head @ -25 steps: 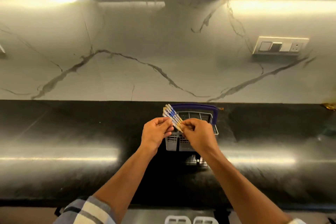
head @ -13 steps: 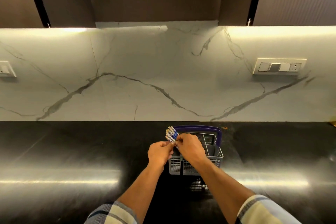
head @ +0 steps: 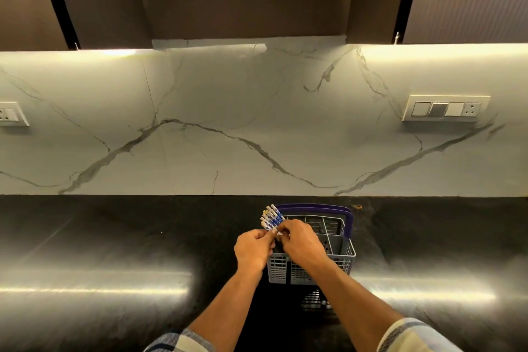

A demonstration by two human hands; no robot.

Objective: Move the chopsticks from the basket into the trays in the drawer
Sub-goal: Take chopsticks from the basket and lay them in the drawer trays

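A grey plastic cutlery basket with a purple handle stands on the black countertop. A bundle of several chopsticks, white with blue pattern at their ends, sticks up and to the left from the basket's left side. My left hand and my right hand meet at the bundle's lower part, both with fingers closed around it. The lower ends of the chopsticks are hidden by my hands. The drawer and its trays are out of view.
The glossy black countertop runs left and right, backed by a white marble wall. Switch plates sit on the wall at right and at the far left. Dark cabinets hang above.
The view has tilted upward, so the drawer trays at the bottom edge dropped out of sight. My hands have stayed on the chopstick bundle at the basket's left side.
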